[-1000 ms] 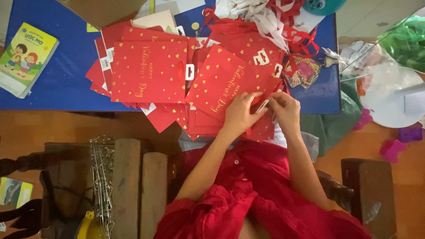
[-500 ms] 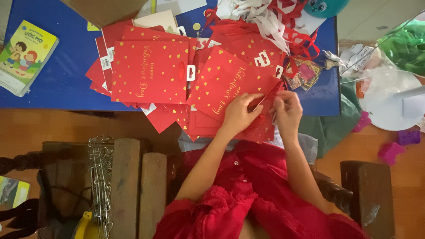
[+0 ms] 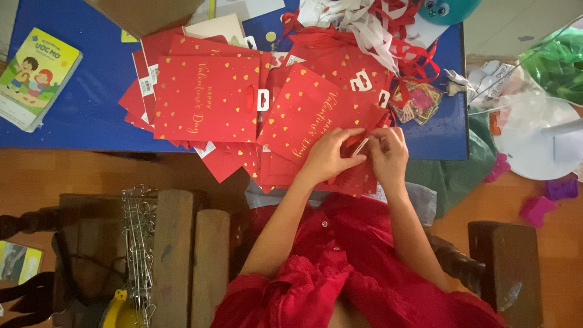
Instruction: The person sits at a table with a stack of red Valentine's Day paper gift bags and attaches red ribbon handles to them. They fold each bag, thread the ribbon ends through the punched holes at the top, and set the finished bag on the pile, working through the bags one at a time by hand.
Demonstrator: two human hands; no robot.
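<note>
My left hand (image 3: 328,156) and my right hand (image 3: 387,153) meet at the near edge of the blue table (image 3: 91,115), both pinching a red gift bag with gold hearts (image 3: 355,176) that hangs partly over the edge. A thin pale strip shows between my fingers; I cannot tell what it is. Left of my hands lies a spread of flat red gift bags (image 3: 206,100), overlapping each other, with white tags on some.
A heap of red and white ribbons (image 3: 370,24) lies at the table's far side. A yellow children's book (image 3: 37,76) rests at far left. Wooden chair parts (image 3: 182,255), several metal clips, green plastic (image 3: 555,58) and a white round lid (image 3: 537,143) surround me.
My hands have stayed together on the same bag, shifting slightly and working its edge between the fingers. The pile of bags has not moved.
</note>
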